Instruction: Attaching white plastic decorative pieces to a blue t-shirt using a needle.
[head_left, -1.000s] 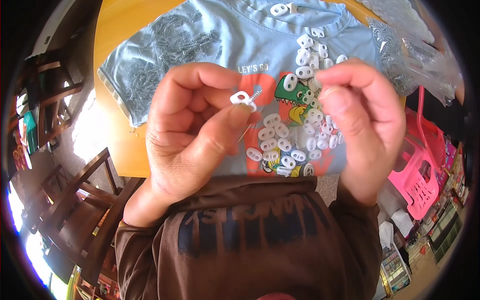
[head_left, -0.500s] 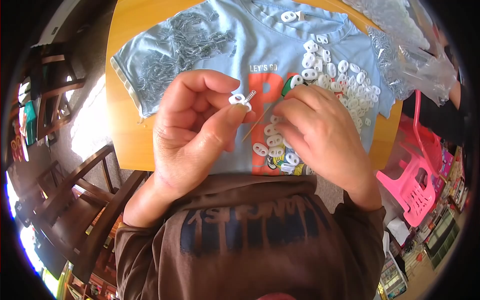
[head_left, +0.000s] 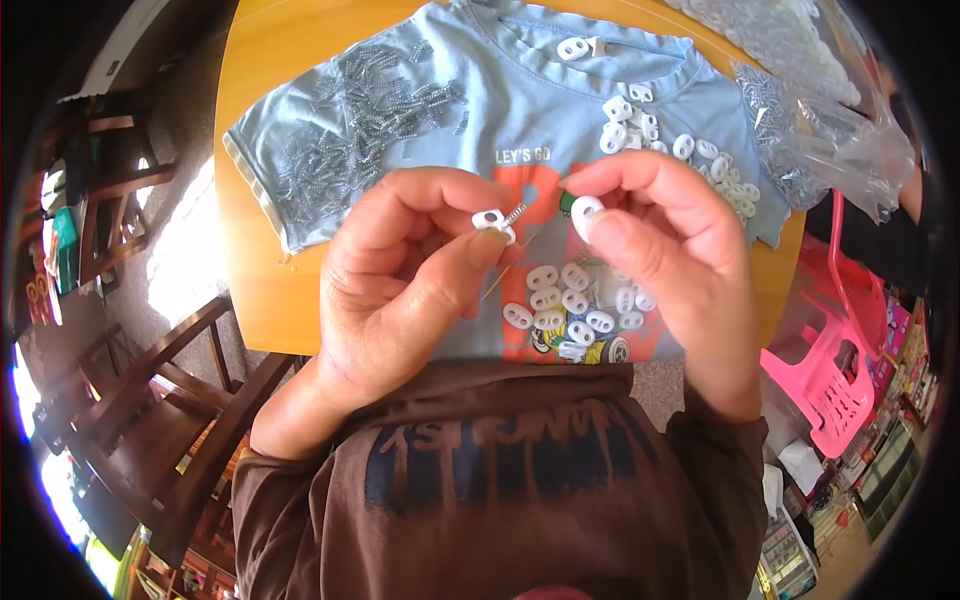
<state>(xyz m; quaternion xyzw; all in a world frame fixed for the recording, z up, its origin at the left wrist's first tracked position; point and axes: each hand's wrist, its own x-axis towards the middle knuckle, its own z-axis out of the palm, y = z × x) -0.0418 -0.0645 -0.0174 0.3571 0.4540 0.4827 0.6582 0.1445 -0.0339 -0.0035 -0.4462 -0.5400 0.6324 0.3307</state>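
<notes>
A left hand [head_left: 395,275] pinches a white piece [head_left: 487,219] with a spring [head_left: 515,214] jutting from it, while the right hand [head_left: 675,255], near it, clamps a white oval [head_left: 585,214] between thumb and finger. Both look light, stiff and likely slick, best gripped by their rims, the spring apt to flex. Below lies a blue shirt [head_left: 468,150] spread on a wooden table [head_left: 250,80], flanked by a dark chair [head_left: 150,405] and a pink chair [head_left: 826,385].

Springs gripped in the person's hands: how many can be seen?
1 spring, at the white piece pinched in the left hand; others may be hidden inside the grip.
</notes>
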